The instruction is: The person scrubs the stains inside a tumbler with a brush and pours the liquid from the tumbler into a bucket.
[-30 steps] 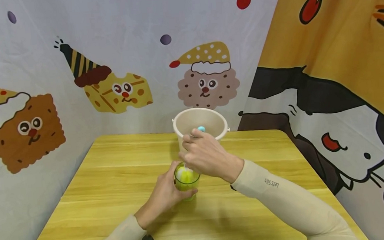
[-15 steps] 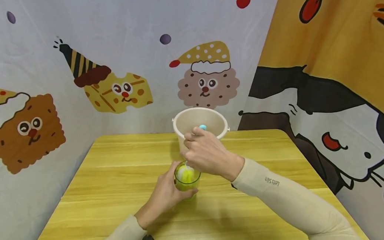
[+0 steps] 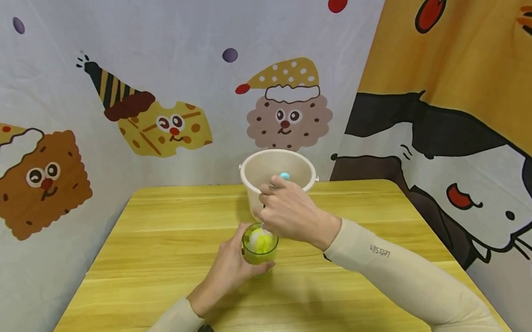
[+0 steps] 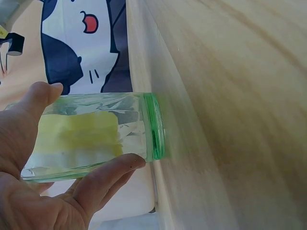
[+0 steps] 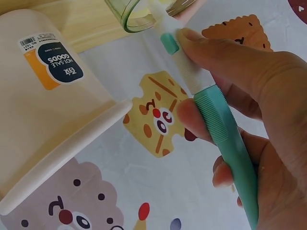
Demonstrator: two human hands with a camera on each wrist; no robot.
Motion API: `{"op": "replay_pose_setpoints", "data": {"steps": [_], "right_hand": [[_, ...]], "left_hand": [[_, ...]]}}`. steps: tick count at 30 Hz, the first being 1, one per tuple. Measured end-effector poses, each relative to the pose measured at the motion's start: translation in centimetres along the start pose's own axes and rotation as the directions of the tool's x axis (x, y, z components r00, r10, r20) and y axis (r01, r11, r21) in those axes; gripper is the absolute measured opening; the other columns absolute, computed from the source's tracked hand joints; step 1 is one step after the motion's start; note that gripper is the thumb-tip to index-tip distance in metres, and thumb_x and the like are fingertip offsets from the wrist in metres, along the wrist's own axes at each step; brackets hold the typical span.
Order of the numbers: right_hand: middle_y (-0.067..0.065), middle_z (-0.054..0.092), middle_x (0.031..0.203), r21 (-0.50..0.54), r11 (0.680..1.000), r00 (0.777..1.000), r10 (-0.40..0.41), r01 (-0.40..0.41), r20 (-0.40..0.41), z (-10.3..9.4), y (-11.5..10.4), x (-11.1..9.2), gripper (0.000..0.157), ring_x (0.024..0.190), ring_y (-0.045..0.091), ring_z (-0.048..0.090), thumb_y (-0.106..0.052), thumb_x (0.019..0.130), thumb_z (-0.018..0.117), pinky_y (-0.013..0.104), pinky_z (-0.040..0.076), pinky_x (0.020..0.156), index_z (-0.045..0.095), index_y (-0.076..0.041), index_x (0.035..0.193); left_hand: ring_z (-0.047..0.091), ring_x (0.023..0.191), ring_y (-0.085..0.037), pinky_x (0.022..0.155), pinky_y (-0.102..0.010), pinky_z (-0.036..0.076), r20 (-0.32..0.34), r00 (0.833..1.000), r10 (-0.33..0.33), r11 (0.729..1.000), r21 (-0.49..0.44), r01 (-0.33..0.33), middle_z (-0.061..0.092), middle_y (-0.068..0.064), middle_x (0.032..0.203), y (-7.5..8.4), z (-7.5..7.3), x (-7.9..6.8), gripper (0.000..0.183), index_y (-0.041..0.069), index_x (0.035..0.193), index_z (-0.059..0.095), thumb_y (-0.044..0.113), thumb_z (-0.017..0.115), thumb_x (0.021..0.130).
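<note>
My left hand (image 3: pixel 231 263) grips a green-tinted clear glass (image 4: pixel 132 127), thumb on one side and fingers on the other. The glass stands upright on the wooden table. Inside it sits the yellow and white sponge head (image 3: pixel 260 241) of a cup brush (image 5: pixel 218 120). My right hand (image 3: pixel 292 213) holds the brush's teal and white handle above the rim, thumb and fingers wrapped round it. In the head view the handle is mostly hidden by the right hand; its teal end (image 3: pixel 285 176) shows past the fingers.
A cream bucket (image 3: pixel 254 200) stands just behind the glass, close to the right hand; a label (image 5: pixel 50 62) is on its side. The wooden table (image 3: pixel 159 235) meets a printed cloth backdrop (image 3: pixel 169 34) at its far edge.
The right hand has shifted slightly to the right with the brush handle. The sponge head has turned a little inside the glass. The left hand has stayed nearly still.
</note>
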State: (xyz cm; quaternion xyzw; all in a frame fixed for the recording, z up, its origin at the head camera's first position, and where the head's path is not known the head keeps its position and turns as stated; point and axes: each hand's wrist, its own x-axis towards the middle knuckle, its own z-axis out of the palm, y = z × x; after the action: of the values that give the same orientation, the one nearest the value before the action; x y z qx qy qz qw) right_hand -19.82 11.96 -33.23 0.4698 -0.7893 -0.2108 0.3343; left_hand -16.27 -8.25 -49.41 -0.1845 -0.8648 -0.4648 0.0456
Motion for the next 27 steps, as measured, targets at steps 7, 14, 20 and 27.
{"op": "replay_pose_setpoints", "data": {"steps": [7,14,20,27], "right_hand": [[-0.006,0.087,0.093,0.013,1.0,1.0,0.003,-0.004,0.017,0.0,0.0,-0.2,0.016,0.096,0.019,0.07,-0.044,0.089,0.095,0.038,0.047,0.098,0.088,-0.03,0.093],[-0.005,0.089,0.1,-0.014,1.0,0.999,-0.01,0.011,0.038,-0.4,-0.1,-0.5,0.019,0.1,0.019,0.072,-0.047,0.093,0.093,0.038,0.048,0.098,0.089,-0.03,0.096],[-0.006,0.089,0.096,-0.042,0.999,0.999,-0.022,0.023,0.026,-0.4,-0.3,-0.8,0.016,0.098,0.019,0.072,-0.045,0.092,0.091,0.038,0.048,0.097,0.089,-0.03,0.099],[-0.005,0.088,0.092,-0.048,0.998,0.999,-0.032,0.033,0.004,-0.6,-0.6,-1.0,0.011,0.096,0.018,0.072,-0.035,0.09,0.092,0.038,0.048,0.096,0.09,-0.028,0.097]], "left_hand": [[0.083,0.12,-0.022,0.096,-0.031,0.07,-0.004,1.0,0.006,1.0,0.01,-0.006,0.083,-0.007,0.136,0.0,0.0,-0.1,0.095,0.026,0.158,0.054,0.034,0.111,0.082],[0.083,0.117,-0.02,0.094,-0.029,0.068,-0.005,1.0,-0.011,1.0,0.013,0.011,0.083,-0.006,0.134,0.1,-0.1,0.0,0.095,0.027,0.158,0.054,0.035,0.11,0.082],[0.081,0.114,-0.017,0.093,-0.03,0.068,-0.007,1.0,-0.026,0.999,0.021,0.026,0.083,-0.003,0.131,0.2,-0.1,0.0,0.094,0.027,0.157,0.055,0.036,0.11,0.082],[0.08,0.11,-0.014,0.09,-0.028,0.067,-0.015,1.0,-0.024,0.999,0.025,0.024,0.083,0.0,0.129,0.2,-0.1,0.0,0.095,0.024,0.158,0.056,0.034,0.111,0.08]]}}
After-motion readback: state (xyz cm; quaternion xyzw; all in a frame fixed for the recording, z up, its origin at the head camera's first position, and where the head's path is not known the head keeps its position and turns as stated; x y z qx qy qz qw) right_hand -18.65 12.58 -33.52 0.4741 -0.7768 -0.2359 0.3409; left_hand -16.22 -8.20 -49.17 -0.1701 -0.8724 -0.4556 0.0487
